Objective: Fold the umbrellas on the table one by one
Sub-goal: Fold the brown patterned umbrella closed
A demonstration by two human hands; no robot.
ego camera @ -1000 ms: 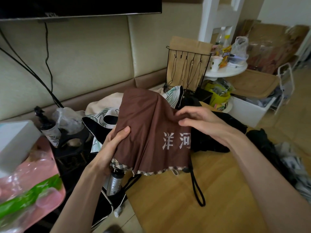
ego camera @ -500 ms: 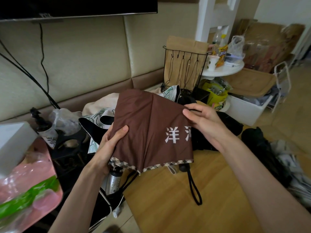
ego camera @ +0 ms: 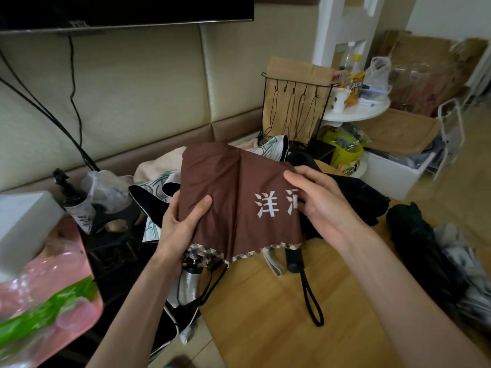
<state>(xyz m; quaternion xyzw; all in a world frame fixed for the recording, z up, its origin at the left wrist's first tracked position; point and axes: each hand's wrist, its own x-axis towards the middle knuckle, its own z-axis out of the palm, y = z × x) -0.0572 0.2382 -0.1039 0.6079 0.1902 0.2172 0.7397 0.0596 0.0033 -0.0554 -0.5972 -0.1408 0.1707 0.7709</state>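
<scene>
Wooden table (ego camera: 260,328), black umbrellas (ego camera: 353,192), patterned umbrella (ego camera: 154,187)

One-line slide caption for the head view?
Left hand and right hand grip the brown umbrella over the wooden table, its black wrist strap visible below.

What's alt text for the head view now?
Two hands hold a brown umbrella over a table: left hand grips its left edge, right hand pinches the right side. Its black handle and strap show below the hem; a black umbrella lies behind.
</scene>
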